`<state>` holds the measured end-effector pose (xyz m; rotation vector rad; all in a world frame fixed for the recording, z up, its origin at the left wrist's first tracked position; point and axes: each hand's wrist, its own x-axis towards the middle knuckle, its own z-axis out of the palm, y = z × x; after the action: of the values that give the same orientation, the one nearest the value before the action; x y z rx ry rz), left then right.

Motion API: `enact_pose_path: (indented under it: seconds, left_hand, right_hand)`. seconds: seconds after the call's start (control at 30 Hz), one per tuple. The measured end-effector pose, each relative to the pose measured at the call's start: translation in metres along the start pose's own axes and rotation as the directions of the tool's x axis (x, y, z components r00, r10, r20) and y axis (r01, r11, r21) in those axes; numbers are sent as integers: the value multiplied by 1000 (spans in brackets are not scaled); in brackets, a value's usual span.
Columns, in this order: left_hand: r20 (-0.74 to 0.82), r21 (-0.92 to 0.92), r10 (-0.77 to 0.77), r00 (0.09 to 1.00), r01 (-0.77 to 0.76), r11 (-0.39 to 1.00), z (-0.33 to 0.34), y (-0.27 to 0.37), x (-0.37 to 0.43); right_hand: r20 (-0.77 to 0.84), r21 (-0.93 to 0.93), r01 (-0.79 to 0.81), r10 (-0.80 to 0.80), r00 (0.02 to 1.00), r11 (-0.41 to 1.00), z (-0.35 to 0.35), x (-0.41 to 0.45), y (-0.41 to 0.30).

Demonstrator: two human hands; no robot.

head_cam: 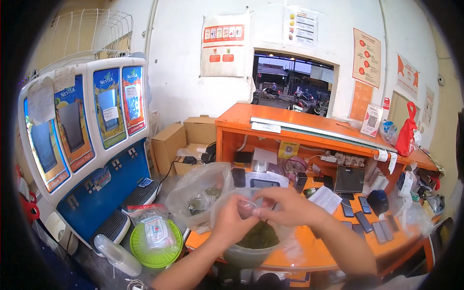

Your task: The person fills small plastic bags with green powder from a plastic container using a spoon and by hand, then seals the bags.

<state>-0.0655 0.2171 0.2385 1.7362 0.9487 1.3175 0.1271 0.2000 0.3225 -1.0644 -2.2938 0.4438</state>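
Note:
A small clear plastic bag (247, 207) is held between my two hands, above a translucent plastic tub (249, 250) with dark green, leafy contents (260, 235). My left hand (232, 221) grips the bag from the left side. On the bag's right edge are the bent fingers of my right hand (281, 206), thumb and forefinger close together. Behind and left of the tub, a large clear plastic bag (203, 181) stands open at the top, with small packets (199, 203) of something dark inside.
Several phones (363, 222) and a sheet of paper (325, 199) lie on the orange counter at the right. A lime-green lid (139, 246) under a plastic package, a stack of clear cups (117, 255) and a drink dispenser (105, 177) stand at the left. Cardboard boxes (168, 145) are behind.

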Motion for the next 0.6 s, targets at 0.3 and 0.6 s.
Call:
enact_pose_path:
  seconds: [0.3, 0.6]
  left_hand:
    - [91, -528, -157, 983, 182, 830, -13, 7, -6]
    - [-13, -520, -10, 1000, 2, 854, -11, 2, -13]
  right_hand:
    - [-181, 122, 32, -10, 984, 992, 13, -2, 7]
    - [-187, 410, -7, 91, 978, 912, 16, -2, -6]
